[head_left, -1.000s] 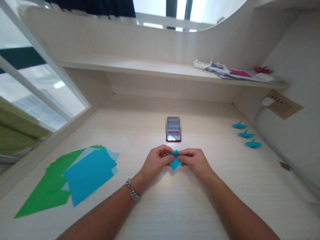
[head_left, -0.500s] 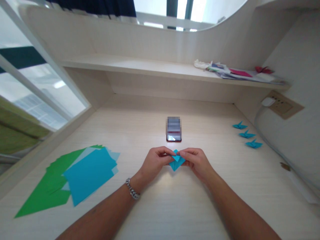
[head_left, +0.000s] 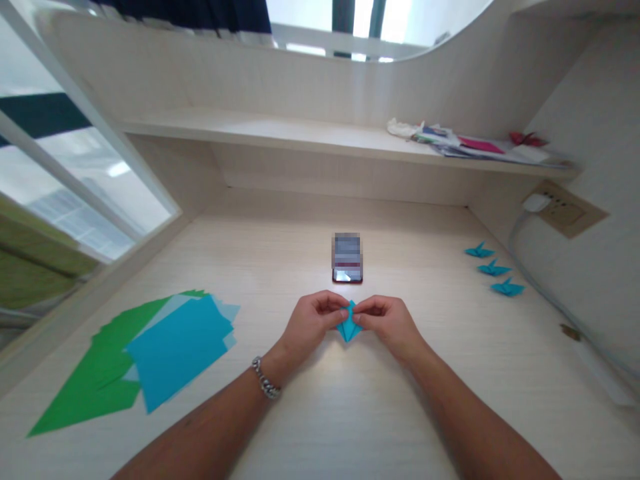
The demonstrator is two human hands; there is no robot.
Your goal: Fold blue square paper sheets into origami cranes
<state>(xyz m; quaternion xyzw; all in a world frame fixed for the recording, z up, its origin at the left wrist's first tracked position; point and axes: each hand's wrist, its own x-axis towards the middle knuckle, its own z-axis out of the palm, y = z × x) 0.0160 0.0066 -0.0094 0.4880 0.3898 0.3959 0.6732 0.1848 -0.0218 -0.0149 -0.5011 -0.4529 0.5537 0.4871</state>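
A small piece of blue origami paper, folded into a pointed diamond, is held between both hands just above the desk. My left hand pinches its left side, thumb in front and fingers behind. On the right side my right hand grips it the same way. The fingertips cover parts of both upper edges. Just beyond the hands lies a phone, its screen blurred out. Three blue paper cranes sit in a row at the right.
Blue paper sheets overlap green paper sheets on the left of the desk. Papers lie on the shelf above. A white cable runs from the wall socket down the right side.
The blue paper's top flap, folded down before, no longer shows, and the piece looks narrower. My right fingers have shifted slightly inward. Phone, cranes and sheets stay put.
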